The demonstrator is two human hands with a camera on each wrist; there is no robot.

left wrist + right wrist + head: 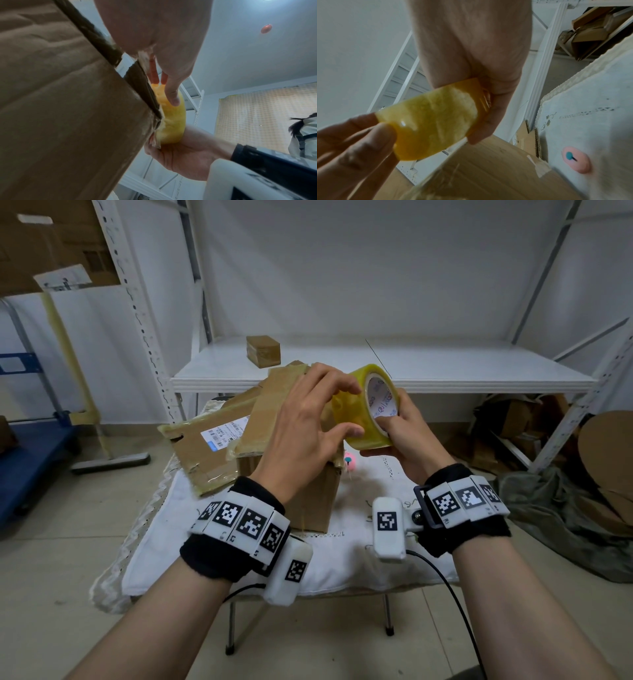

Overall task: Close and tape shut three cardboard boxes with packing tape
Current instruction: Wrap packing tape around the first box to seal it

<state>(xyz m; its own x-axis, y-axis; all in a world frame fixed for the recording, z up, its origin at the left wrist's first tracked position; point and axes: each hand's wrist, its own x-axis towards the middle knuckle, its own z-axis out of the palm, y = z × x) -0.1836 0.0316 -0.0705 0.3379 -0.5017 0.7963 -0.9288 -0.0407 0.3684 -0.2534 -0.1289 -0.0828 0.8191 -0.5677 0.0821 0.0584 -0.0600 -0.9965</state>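
Observation:
A yellow roll of packing tape (368, 409) is held in the air above a brown cardboard box (291, 460) on the small table. My right hand (400, 433) grips the roll, thumb inside its white core. My left hand (308, 422) touches the roll's outer face with thumb and fingertips; whether it pinches the tape end I cannot tell. In the left wrist view the tape roll (171, 119) shows beside the box wall (60, 108). In the right wrist view the roll (433, 121) sits between both hands. The box's top flaps stand partly raised.
A flattened carton with a shipping label (212, 440) leans behind the box. A small sealed box (263, 350) sits on the white shelf (445, 368). A pink object (348, 462) lies on the white tablecloth (342, 559). Cardboard scraps lie at right; a blue cart (30, 453) stands left.

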